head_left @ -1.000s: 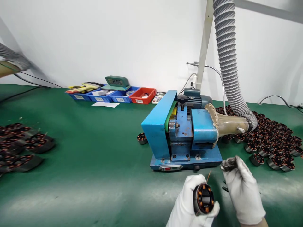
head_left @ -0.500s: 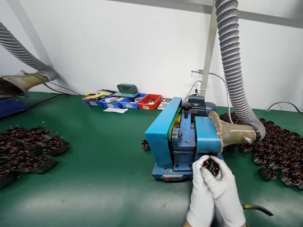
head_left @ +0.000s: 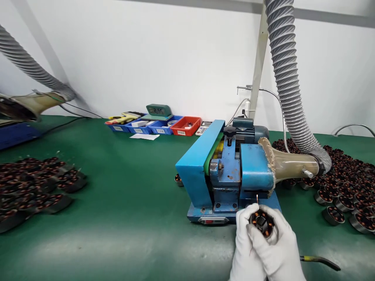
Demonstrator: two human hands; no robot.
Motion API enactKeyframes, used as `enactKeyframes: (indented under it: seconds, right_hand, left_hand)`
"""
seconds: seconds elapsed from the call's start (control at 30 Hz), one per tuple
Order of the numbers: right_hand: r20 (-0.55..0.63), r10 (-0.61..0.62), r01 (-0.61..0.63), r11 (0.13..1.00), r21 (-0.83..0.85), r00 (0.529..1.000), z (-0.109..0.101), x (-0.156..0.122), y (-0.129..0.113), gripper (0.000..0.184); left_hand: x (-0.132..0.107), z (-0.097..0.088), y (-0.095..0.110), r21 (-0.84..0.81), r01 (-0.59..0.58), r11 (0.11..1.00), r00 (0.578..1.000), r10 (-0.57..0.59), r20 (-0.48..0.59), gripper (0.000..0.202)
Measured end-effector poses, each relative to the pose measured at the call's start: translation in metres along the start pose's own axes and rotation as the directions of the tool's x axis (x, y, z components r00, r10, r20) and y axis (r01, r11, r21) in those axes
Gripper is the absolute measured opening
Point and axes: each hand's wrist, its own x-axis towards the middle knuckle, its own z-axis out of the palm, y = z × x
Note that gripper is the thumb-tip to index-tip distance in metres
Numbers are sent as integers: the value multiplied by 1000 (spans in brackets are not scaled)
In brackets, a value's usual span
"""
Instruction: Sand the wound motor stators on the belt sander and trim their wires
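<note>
Both my hands wear white gloves and grip one motor stator point(head_left: 261, 223), a dark ring with copper windings inside. My left hand point(head_left: 245, 242) closes round its left side, and my right hand point(head_left: 277, 244) wraps its right side, with a thumb across the front. A thin wire end sticks up from the stator's top. Just beyond my hands stands the blue belt sanding machine point(head_left: 227, 183), its green belt partly under a blue cover. The stator is held in front of the machine's lower right part, apart from the blue housing.
Many stators point(head_left: 348, 187) crowd the right side, and more stators point(head_left: 38, 183) stand at left. A grey duct hose point(head_left: 284, 70) joins a tan nozzle point(head_left: 295, 166). Blue bins point(head_left: 159, 127), a red bin point(head_left: 185, 127) and a clock point(head_left: 158, 110) line the wall. A black-and-yellow handle point(head_left: 320, 261) lies at right.
My hands have drawn the stator slightly down and towards me, away from the machine's housing. It is tilted differently, and a wire end now shows above it.
</note>
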Motion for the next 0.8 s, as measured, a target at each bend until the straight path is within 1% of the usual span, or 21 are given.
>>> enactKeyframes:
  seconds: [0.07,0.17,0.3,0.37,0.43,0.5,0.6,0.63,0.7,0.73,0.77,0.8]
  right_hand:
    - [2,-4,4,1000,-9,1000,1,-2,1,29]
    - [44,32,-31,999,-19,999,1,5,-5,31]
    - [59,61,-60,998,-9,996,-1,19,-14,33]
    - [57,83,-83,997,5,995,-2,23,-16,34]
    - [58,90,-91,996,22,994,-2,25,-17,32]
    - [45,84,-85,996,27,995,-2,21,-16,30]
    - [54,70,-72,997,32,996,-8,5,-8,29]
    - [61,57,-60,997,47,996,-11,-3,-4,31]
    - [54,5,-11,994,109,999,-21,-19,4,37]
    - [32,-26,21,989,149,999,-26,-25,7,39]
    - [-2,-51,50,982,184,999,-31,-30,10,40]
    - [-21,-71,74,972,222,997,-36,-32,11,37]
  left_hand:
    - [-1,-3,-1,-20,9,1000,1000,-9,23,32]
    - [7,-3,0,-14,14,1000,999,-14,38,30]
    - [19,5,6,21,-25,999,999,24,31,31]
    - [22,10,9,24,-11,1000,999,10,32,29]
    - [21,13,11,32,20,999,1000,-20,22,24]
    - [15,12,10,14,44,999,999,-44,13,24]
    - [0,0,7,-75,69,995,997,-66,41,28]
    - [-5,-6,8,-100,88,991,994,-82,68,33]
    - [-12,-18,13,-160,182,970,976,-160,146,48]
    - [-13,-22,18,-192,244,951,959,-208,193,54]
    - [-13,-26,25,-220,322,921,931,-267,248,56]
    - [-11,-28,32,-235,401,885,899,-330,289,51]
